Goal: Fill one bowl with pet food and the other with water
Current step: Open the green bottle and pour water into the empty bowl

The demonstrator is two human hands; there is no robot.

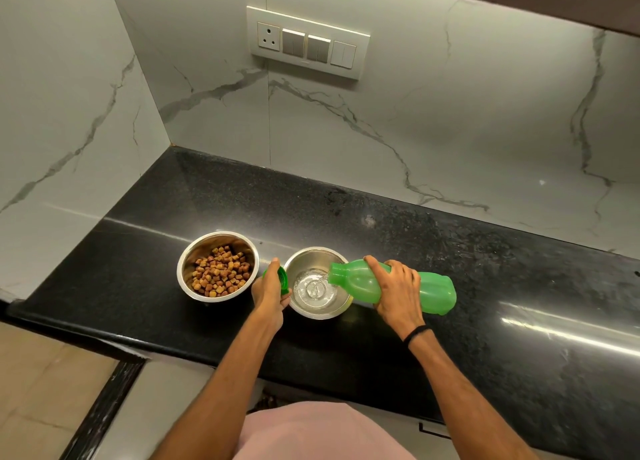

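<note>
Our right hand (398,288) gripped the green bottle (391,284) tipped sideways, mouth over the water bowl (317,283), so the stream landed inside. Our left hand (270,295) held what looked like its cap (281,279) clear. Kibble (220,271) already filled the other bowl (218,266).

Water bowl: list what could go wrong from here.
The bottle lies almost flat in the right hand, its mouth just over the rim of the water bowl; the stream could miss and wet the counter.
Splashes could reach the food bowl close beside it.
The left hand, holding the cap, may nudge the bowl.
</note>
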